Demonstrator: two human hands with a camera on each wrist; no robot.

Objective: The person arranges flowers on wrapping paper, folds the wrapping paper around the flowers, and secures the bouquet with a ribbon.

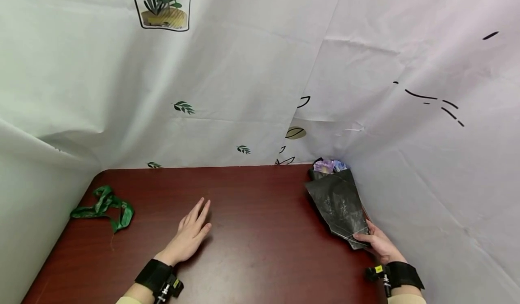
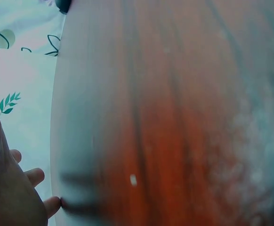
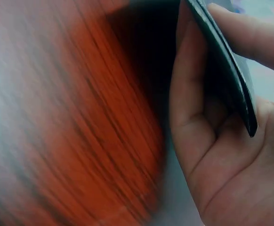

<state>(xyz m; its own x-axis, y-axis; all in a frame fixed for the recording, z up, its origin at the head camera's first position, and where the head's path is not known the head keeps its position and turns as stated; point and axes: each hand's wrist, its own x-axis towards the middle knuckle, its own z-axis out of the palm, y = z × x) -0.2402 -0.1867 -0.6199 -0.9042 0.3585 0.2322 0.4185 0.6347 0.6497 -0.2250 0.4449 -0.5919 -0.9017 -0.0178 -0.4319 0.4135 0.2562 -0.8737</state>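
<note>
My right hand (image 1: 379,243) holds a flat, creased black sheet (image 1: 339,204) by its near end, at the table's right side. The thumb lies on top and the fingers are underneath. In the right wrist view, the folded edge of the black sheet (image 3: 226,66) sits between the thumb and fingers of the right hand (image 3: 221,150). Left of centre, my left hand (image 1: 188,238) is over the table with straight fingers and holds nothing. The left wrist view catches the left hand (image 2: 14,174) at its left edge. A twisted green strip (image 1: 107,207) lies at the table's far left.
Behind the black sheet, a purple and blue crumpled thing (image 1: 325,166) with something dark beside it sits in the far right corner, partly hidden. White printed cloth (image 1: 243,78) rises along the back and both sides of the reddish-brown table (image 1: 260,231).
</note>
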